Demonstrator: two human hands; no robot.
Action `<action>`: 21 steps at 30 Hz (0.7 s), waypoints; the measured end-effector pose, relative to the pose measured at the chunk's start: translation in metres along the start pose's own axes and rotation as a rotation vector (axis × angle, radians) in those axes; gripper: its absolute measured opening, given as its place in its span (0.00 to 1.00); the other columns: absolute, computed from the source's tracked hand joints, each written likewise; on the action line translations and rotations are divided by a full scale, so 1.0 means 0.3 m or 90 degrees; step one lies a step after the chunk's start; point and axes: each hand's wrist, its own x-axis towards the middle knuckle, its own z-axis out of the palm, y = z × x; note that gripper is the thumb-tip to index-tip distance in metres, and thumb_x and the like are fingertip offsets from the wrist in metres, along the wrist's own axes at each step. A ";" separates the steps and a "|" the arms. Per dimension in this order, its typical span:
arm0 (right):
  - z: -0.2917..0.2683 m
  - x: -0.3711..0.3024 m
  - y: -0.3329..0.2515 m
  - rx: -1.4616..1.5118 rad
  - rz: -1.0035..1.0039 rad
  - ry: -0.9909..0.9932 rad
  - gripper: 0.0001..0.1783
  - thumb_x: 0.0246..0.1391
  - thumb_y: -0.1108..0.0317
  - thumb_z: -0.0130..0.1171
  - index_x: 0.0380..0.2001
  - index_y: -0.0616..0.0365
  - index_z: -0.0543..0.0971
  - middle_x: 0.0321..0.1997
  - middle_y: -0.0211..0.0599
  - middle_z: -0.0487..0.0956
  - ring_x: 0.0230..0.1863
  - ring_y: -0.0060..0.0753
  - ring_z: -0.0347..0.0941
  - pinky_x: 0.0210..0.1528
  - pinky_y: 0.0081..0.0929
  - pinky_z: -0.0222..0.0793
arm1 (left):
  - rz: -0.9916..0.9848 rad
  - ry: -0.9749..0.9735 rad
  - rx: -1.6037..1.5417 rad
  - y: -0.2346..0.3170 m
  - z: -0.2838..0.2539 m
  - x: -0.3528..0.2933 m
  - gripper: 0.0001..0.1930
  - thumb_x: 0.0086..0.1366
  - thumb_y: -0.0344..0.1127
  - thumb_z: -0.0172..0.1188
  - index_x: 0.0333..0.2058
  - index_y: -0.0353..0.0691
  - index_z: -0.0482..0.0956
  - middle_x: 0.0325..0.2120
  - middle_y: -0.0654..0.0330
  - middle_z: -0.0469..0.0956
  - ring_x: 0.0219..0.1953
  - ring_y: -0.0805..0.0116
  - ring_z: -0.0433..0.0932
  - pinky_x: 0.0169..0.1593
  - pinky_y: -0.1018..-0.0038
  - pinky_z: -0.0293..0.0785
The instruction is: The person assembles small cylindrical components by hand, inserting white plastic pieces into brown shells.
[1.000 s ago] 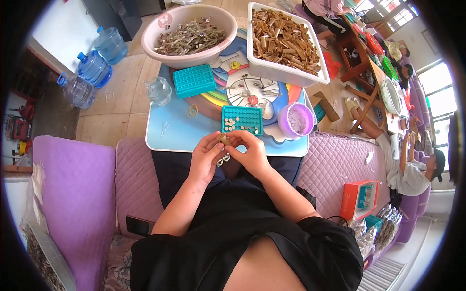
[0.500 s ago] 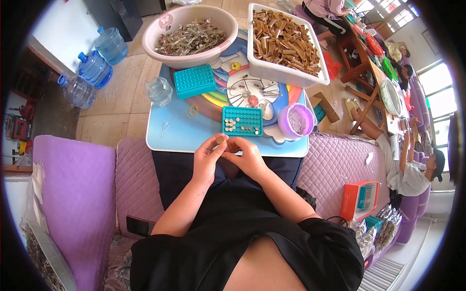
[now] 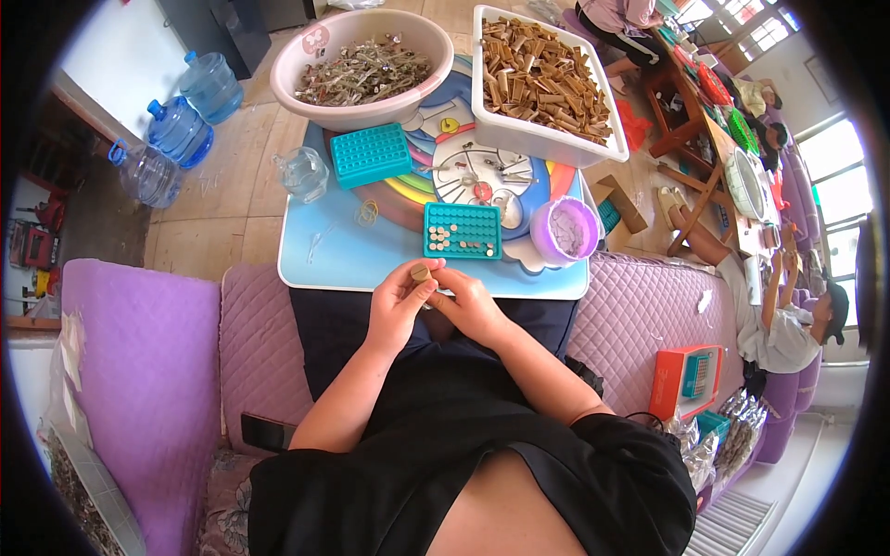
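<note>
My left hand (image 3: 393, 306) and my right hand (image 3: 473, 306) meet at the table's near edge. Between their fingertips is a small tan roll (image 3: 421, 272), its round end showing; both hands pinch it. Just beyond my fingers lies a teal tray (image 3: 477, 219) with rows of round holes, where several small round tan pieces stand in some of the holes. Right of this tray is a purple tub (image 3: 540, 243) with whitish grey contents. A second teal tray (image 3: 371, 156) lies farther left on the table.
On the far side of the table (image 3: 306, 255) stand a pink basin (image 3: 289, 88) of thin tangled pieces and a white bin (image 3: 528, 142) of brown folded strips. A clear glass jug (image 3: 304, 174) stands at the left. A person (image 3: 788, 324) sits on the right.
The tan roll has turned in my fingers and shows more of its side. My right fingers have shifted a little around it. The trays and tubs stay put.
</note>
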 end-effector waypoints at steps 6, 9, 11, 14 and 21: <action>-0.071 0.016 -0.020 -0.031 -0.002 0.032 0.22 0.51 0.65 0.60 0.48 0.64 0.71 0.46 0.48 0.75 0.48 0.45 0.72 0.48 0.34 0.68 | 0.013 0.036 0.072 0.010 0.007 -0.005 0.16 0.63 0.27 0.54 0.49 0.31 0.69 0.44 0.56 0.75 0.46 0.73 0.73 0.51 0.78 0.68; -0.085 0.016 -0.025 0.106 -0.001 0.008 0.27 0.53 0.68 0.58 0.55 0.61 0.66 0.51 0.39 0.74 0.50 0.32 0.71 0.53 0.30 0.66 | -0.005 0.000 0.076 0.000 0.022 -0.014 0.16 0.63 0.26 0.55 0.50 0.30 0.69 0.43 0.56 0.75 0.46 0.73 0.74 0.50 0.78 0.69; -0.088 0.022 -0.034 0.086 -0.012 -0.089 0.27 0.54 0.69 0.57 0.57 0.61 0.65 0.52 0.39 0.73 0.49 0.29 0.71 0.52 0.28 0.67 | -0.001 -0.025 0.080 -0.006 0.034 -0.017 0.17 0.62 0.25 0.56 0.50 0.30 0.69 0.43 0.56 0.75 0.46 0.73 0.74 0.50 0.78 0.70; -0.068 0.013 -0.029 0.103 0.005 -0.077 0.25 0.54 0.71 0.56 0.56 0.60 0.66 0.48 0.37 0.75 0.44 0.26 0.72 0.48 0.26 0.67 | 0.006 -0.007 0.141 -0.002 0.042 -0.021 0.16 0.61 0.24 0.56 0.48 0.29 0.69 0.41 0.56 0.76 0.44 0.73 0.75 0.48 0.78 0.71; -0.052 0.009 -0.017 0.075 -0.005 -0.047 0.19 0.50 0.77 0.55 0.49 0.60 0.73 0.35 0.37 0.79 0.34 0.27 0.74 0.39 0.24 0.70 | 0.006 0.013 0.208 -0.049 0.045 -0.029 0.13 0.61 0.23 0.54 0.46 0.28 0.71 0.38 0.58 0.76 0.39 0.75 0.75 0.43 0.79 0.72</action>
